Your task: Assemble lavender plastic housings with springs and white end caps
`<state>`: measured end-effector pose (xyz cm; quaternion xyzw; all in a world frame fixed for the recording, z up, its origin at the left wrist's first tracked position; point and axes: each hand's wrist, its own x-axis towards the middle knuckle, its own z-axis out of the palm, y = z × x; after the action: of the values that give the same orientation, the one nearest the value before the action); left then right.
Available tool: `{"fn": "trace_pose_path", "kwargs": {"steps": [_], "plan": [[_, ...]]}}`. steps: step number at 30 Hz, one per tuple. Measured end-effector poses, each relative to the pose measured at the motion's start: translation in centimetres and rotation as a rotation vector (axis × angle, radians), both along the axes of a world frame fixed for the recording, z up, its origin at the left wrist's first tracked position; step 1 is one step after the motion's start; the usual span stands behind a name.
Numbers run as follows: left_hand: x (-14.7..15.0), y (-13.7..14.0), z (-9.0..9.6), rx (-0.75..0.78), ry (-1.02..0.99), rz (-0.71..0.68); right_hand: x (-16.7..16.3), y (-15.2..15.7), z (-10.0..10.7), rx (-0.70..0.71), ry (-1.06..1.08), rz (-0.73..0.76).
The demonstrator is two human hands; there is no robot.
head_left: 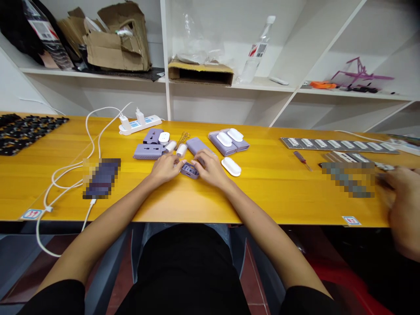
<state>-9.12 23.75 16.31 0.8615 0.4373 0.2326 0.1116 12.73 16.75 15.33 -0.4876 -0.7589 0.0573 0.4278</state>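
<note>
A small purple-grey plastic casing with a hollow, detailed inside lies between my hands near the table's middle. My left hand is at its left end, thumb against it and fingers curled. From the other end my right hand grips it with bent fingers. Just beyond my left fingers are two white rounded pieces. A longer purple casing lies behind my right hand, and a white oval cover rests to its right. The undersides of my fingers are hidden.
Purple adapter housings and a coiled spring lie behind. White covers sit on purple housings. A cabled phone and power strip are left. At right are a screwdriver, a metal strip and another person's hand.
</note>
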Motion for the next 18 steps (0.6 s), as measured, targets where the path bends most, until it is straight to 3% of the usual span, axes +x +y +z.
{"fn": "trace_pose_path", "kwargs": {"steps": [4,8,12,15,18], "plan": [[0.0,0.0,0.1,0.007,-0.029,-0.014,2.2,1.3,-0.7,-0.008,-0.055,-0.23],[0.0,0.1,0.1,0.031,-0.037,-0.016,3.6,2.2,-1.6,-0.175,-0.118,-0.273],[0.0,0.2,0.1,0.062,-0.095,-0.012,3.3,2.6,-1.6,-0.178,-0.087,-0.289],[-0.1,0.3,0.1,0.122,-0.203,-0.012,2.8,3.0,-1.2,-0.166,0.151,-0.314],[-0.1,0.2,0.3,0.181,-0.321,-0.029,2.6,3.4,-0.7,-0.31,0.648,-0.291]]}}
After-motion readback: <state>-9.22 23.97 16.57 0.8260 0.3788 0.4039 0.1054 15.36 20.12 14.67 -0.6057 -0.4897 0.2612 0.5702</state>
